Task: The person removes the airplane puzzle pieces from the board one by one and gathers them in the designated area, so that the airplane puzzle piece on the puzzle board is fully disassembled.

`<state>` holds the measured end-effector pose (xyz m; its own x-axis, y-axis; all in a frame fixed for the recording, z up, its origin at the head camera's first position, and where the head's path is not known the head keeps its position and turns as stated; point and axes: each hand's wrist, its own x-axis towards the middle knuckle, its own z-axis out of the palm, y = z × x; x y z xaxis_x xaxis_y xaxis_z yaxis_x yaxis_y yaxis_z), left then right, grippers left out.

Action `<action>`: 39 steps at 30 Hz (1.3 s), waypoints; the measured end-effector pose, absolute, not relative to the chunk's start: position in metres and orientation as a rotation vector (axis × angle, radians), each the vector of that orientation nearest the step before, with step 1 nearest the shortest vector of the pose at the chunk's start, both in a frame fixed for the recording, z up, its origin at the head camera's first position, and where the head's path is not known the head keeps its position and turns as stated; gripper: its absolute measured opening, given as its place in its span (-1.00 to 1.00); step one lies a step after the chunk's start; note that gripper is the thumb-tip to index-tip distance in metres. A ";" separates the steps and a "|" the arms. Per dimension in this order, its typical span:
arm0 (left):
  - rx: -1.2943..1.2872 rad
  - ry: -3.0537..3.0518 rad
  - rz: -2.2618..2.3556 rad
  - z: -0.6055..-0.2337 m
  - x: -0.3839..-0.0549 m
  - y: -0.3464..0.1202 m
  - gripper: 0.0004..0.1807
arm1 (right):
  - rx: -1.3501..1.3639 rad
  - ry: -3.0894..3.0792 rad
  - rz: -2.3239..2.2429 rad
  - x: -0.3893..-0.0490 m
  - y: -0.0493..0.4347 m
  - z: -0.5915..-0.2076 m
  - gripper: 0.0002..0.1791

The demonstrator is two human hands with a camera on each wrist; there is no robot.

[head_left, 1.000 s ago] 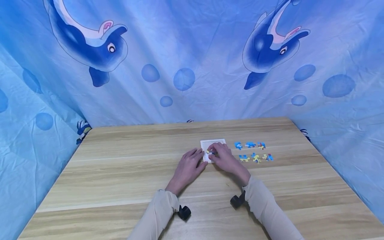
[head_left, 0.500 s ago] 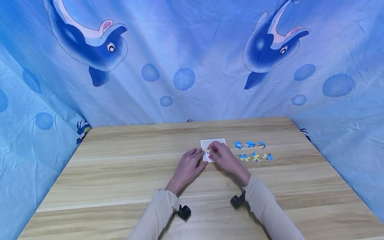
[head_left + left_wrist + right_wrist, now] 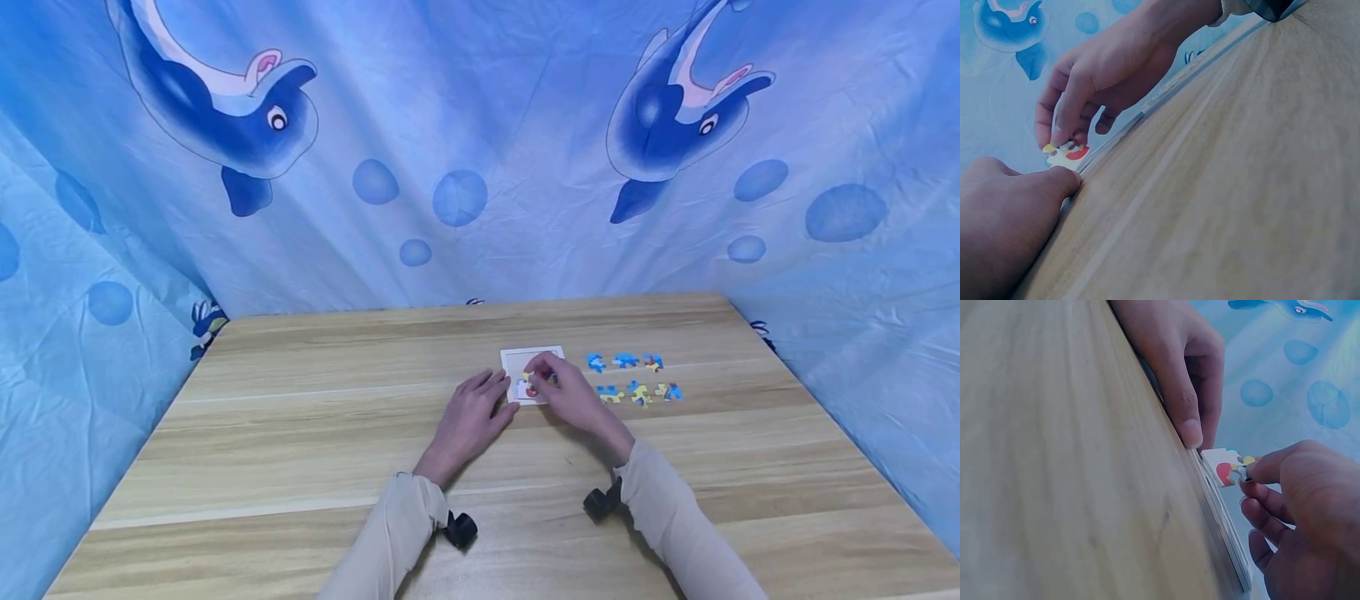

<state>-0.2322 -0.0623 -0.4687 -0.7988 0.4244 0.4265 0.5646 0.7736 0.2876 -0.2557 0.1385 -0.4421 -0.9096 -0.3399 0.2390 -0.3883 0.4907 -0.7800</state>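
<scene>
A white puzzle tray (image 3: 513, 360) lies on the wooden table. My left hand (image 3: 474, 415) rests at its left edge, thumb and fingers fairly straight. Over the tray, my right hand (image 3: 573, 398) pinches a small jigsaw piece (image 3: 1247, 467) between thumb and index finger; white, yellow and black show on it. Just beside that piece, a white jigsaw piece with a red patch (image 3: 1223, 470) sits in the tray's near left corner, close to my left thumb (image 3: 1190, 432). Whether the two pieces interlock I cannot tell. My right hand hides part of the tray.
Right of the tray, loose blue jigsaw pieces (image 3: 626, 361) form a back row. Several blue and yellow jigsaw pieces (image 3: 640, 393) form a nearer row. A blue dolphin-print curtain (image 3: 480, 250) hangs behind the table (image 3: 315, 417).
My right hand has shifted slightly to the right over the tray, and more of the red-patched piece shows. My left hand stays in place.
</scene>
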 end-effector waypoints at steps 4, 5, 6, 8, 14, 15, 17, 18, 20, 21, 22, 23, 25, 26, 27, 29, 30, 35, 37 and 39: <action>-0.751 -2.640 -0.590 -0.467 -0.232 -0.062 -0.48 | 0.643 -2.648 1.446 -0.252 0.146 -0.440 -0.90; -0.749 -2.644 -0.589 -0.467 -0.232 -0.062 -0.48 | 0.645 -2.637 1.458 -0.251 0.148 -0.440 -0.90; -0.748 -2.645 -0.586 -0.467 -0.232 -0.062 -0.48 | 0.648 -2.627 1.468 -0.251 0.151 -0.440 -0.90; -0.742 -2.655 -0.581 -0.467 -0.232 -0.062 -0.48 | 0.652 -2.613 1.481 -0.250 0.155 -0.441 -0.90; -0.739 -2.657 -0.579 -0.467 -0.232 -0.062 -0.49 | 0.627 -2.618 1.481 -0.246 0.170 -0.442 -0.91; -0.738 -2.658 -0.578 -0.467 -0.232 -0.062 -0.49 | 0.624 -2.617 1.479 -0.245 0.172 -0.442 -0.91; -0.735 -2.664 -0.575 -0.468 -0.232 -0.062 -0.48 | 0.615 -2.619 1.472 -0.243 0.176 -0.442 -0.90; -0.733 -2.665 -0.574 -0.468 -0.232 -0.061 -0.48 | 0.612 -2.627 1.469 -0.243 0.179 -0.442 -0.90; -0.726 -2.671 -0.575 -0.468 -0.231 -0.061 -0.48 | 0.599 -2.645 1.455 -0.242 0.183 -0.443 -0.90; -0.724 -2.672 -0.572 -0.468 -0.231 -0.061 -0.48 | 0.588 -2.654 1.449 -0.241 0.185 -0.443 -0.90; -0.723 -2.670 -0.573 -0.468 -0.231 -0.061 -0.48 | 0.581 -2.660 1.450 -0.240 0.187 -0.443 -0.90; -0.723 -2.666 -0.573 -0.468 -0.231 -0.061 -0.48 | 0.578 -2.663 1.450 -0.240 0.189 -0.444 -0.91; -0.721 -2.664 -0.574 -0.469 -0.231 -0.060 -0.48 | 0.583 -2.652 1.453 -0.238 0.192 -0.445 -0.90; -0.722 -2.663 -0.574 -0.469 -0.231 -0.060 -0.48 | 0.587 -2.642 1.457 -0.238 0.194 -0.445 -0.90; -0.723 -2.661 -0.574 -0.469 -0.231 -0.060 -0.48 | 0.591 -2.633 1.462 -0.237 0.195 -0.446 -0.90; -0.723 -2.663 -0.575 -0.469 -0.231 -0.060 -0.48 | 0.604 -2.611 1.463 -0.236 0.198 -0.446 -0.90; -0.723 -2.665 -0.578 -0.469 -0.231 -0.061 -0.48 | 0.603 -2.604 1.461 -0.236 0.200 -0.446 -0.90; -0.724 -2.665 -0.581 -0.468 -0.231 -0.060 -0.48 | 0.586 -2.613 1.419 -0.232 0.206 -0.446 -0.91; -0.725 -2.664 -0.578 -0.468 -0.231 -0.061 -0.48 | 0.585 -2.621 1.411 -0.230 0.209 -0.445 -0.91; -0.724 -2.666 -0.575 -0.468 -0.231 -0.061 -0.47 | 0.583 -2.627 1.406 -0.228 0.211 -0.444 -0.90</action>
